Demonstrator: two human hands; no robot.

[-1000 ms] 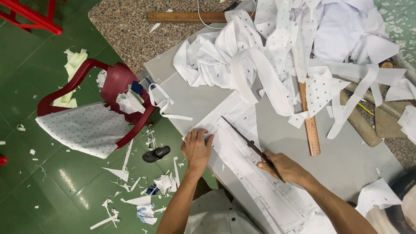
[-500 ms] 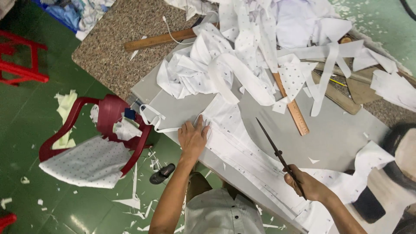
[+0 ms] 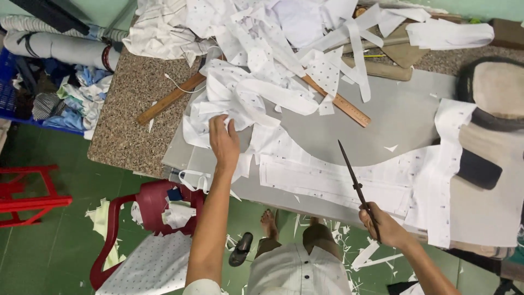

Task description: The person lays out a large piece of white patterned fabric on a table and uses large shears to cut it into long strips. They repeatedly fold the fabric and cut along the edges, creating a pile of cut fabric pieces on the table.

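One pair of long dark metal scissors (image 3: 356,186) sits in the right hand (image 3: 385,225), whose fingers wrap the handles; the closed blades point up and slightly left, away from the person, long axis near upright, tip above the flat white dotted fabric piece (image 3: 333,177) on the grey desk (image 3: 404,117). The left hand (image 3: 224,142) rests on the crumpled white fabric scraps (image 3: 245,93), fingers loosely spread. Beyond them lies a wooden ruler (image 3: 338,102), slanting. Below the desk edge stands a dark red plastic chair (image 3: 144,205).
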